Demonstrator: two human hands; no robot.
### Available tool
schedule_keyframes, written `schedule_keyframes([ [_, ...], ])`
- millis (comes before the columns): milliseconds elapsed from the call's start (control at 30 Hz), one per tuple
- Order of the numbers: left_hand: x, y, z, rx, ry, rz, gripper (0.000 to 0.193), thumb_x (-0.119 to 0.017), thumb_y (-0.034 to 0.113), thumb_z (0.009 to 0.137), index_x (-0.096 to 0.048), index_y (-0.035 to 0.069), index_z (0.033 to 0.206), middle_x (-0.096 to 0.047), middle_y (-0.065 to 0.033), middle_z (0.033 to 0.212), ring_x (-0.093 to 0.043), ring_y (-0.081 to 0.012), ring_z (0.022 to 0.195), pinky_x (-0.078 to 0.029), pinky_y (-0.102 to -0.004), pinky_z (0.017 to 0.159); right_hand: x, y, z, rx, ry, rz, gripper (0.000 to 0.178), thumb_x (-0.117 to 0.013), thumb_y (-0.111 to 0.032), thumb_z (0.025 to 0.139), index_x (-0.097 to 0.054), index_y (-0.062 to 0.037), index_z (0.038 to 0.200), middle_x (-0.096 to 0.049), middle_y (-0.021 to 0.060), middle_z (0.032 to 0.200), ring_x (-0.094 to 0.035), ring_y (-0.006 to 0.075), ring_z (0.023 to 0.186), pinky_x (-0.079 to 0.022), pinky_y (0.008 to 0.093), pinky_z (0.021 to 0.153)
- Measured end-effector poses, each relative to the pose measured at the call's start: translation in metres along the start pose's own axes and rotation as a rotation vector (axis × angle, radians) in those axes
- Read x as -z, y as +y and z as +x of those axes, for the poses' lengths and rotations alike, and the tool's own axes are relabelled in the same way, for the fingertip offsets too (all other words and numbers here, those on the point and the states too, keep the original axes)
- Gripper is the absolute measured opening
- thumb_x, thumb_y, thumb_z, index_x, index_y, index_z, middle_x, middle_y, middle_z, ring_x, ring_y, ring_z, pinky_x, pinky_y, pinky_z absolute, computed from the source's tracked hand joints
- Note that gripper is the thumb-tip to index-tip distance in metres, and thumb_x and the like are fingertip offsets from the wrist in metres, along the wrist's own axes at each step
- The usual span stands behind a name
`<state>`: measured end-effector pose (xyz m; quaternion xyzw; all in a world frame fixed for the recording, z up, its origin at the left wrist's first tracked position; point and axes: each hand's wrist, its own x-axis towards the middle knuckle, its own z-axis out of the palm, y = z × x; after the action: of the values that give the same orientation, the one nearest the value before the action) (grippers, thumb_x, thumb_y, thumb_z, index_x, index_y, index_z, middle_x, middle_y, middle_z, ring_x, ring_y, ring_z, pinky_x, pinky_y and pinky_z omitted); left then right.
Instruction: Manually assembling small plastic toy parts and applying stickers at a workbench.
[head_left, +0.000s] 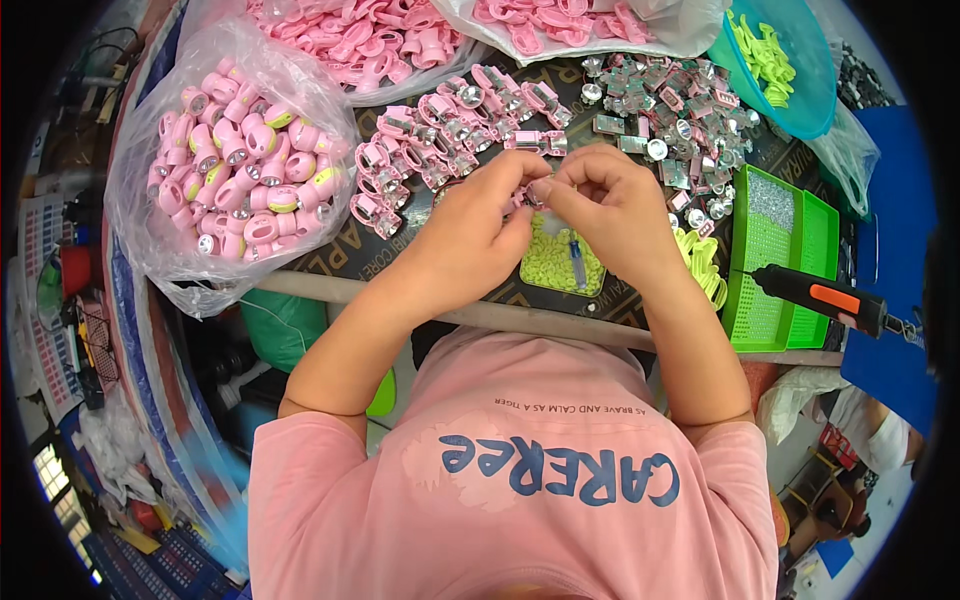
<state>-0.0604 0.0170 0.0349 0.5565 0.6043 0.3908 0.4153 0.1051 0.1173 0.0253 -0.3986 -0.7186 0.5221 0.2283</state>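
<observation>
Apparently pink held piece [519, 197], bright green tray [820, 235], teal bowl [803, 45], black-and-orange screwdriver [822, 296]

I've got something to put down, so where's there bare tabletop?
Bare dark tabletop shows between the clear bag of pink lights, left hand and pink assemblies, plus a narrow gap between the yellow-green parts box and right forearm. Farther back it's crowded with assemblies and loose metal parts.
</observation>
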Motion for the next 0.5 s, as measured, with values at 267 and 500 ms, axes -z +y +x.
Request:
schedule_keyframes([
  [267, -0.007, -0.004, 0.002, -0.021, 0.0, -0.029, 0.033, -0.053, 0.0, 0.095, -0.053, 0.0, 0.128, -0.066, -0.0135, 0.112, -0.065, -0.0197, 0.101, -0.053, -0.0352, 0.087, 0.004, 0.01, -0.002, -0.073, -0.034, 0.32, 0.017, -0.08, -0.011, 0.082, -0.071, 0.0017, 0.076, -0.068, 0.0074, 0.089, -0.061, 0.0134, 0.075, -0.047, 0.0277, 0.065],
  [500, -0.014, -0.004, 0.003, -0.258, 0.059, 0.25, 0.033, -0.058, -0.001, 0.093, -0.054, 0.001, 0.127, -0.064, -0.0195, 0.113, -0.066, -0.0359, 0.102, -0.053, -0.0408, 0.087, 0.007, 0.008, -0.005, 0.018, 0.039, 0.083, 0.012, -0.077, -0.006, 0.083, -0.071, 0.003, 0.079, -0.068, 0.0078, 0.092, -0.063, 0.0138, 0.078, -0.049, 0.0268, 0.068],
])
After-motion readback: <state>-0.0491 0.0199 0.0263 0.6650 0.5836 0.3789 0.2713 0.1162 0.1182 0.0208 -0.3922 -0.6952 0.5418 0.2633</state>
